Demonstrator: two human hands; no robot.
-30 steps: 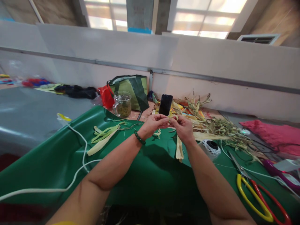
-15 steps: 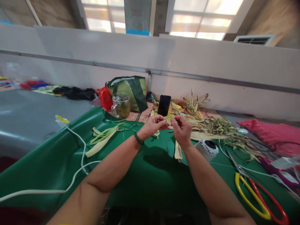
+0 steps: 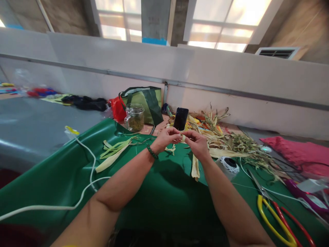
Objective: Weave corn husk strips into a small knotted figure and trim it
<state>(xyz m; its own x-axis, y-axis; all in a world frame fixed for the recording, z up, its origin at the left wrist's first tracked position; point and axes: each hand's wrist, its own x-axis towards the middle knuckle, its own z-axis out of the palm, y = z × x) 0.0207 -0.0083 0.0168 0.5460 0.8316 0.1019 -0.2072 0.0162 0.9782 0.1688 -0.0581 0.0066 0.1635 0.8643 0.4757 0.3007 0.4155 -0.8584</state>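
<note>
Cable (image 3: 84,178), white and thick, snakes across the left part of a green sheet (image 3: 154,202) that covers this end of the grey desk (image 3: 33,130). Its far end reaches a yellow clip (image 3: 72,130) at the sheet's edge. Just right of the cable, a few green leaf strips (image 3: 113,151) lie flat on the sheet. Behind them stands a glass mug (image 3: 134,118) holding something greenish, with a red bag (image 3: 117,108) and a green bag (image 3: 147,103) against the wall.

At the middle, the left hand (image 3: 166,137), with a green bead bracelet (image 3: 152,151) at the wrist, is raised above the sheet. Its fingertips are closed in a pinch on one end of a short, pale husk strip (image 3: 183,138). A dark phone (image 3: 180,118) stands propped just behind. The right hand (image 3: 197,144) meets the left, thumb and fingers pinched tight on the strip's other end, so the strip sits between the two hands, off the desk. A longer pale husk (image 3: 195,168) hangs below the right hand to the sheet; whether it joins the strip cannot be told.

Right of the hands sits a white spool (image 3: 229,164), beside a heap of dry husks (image 3: 239,142). Scissors (image 3: 277,216) with yellow and red handles lie near the front edge, and a pink cloth (image 3: 300,152) lies far right.
</note>
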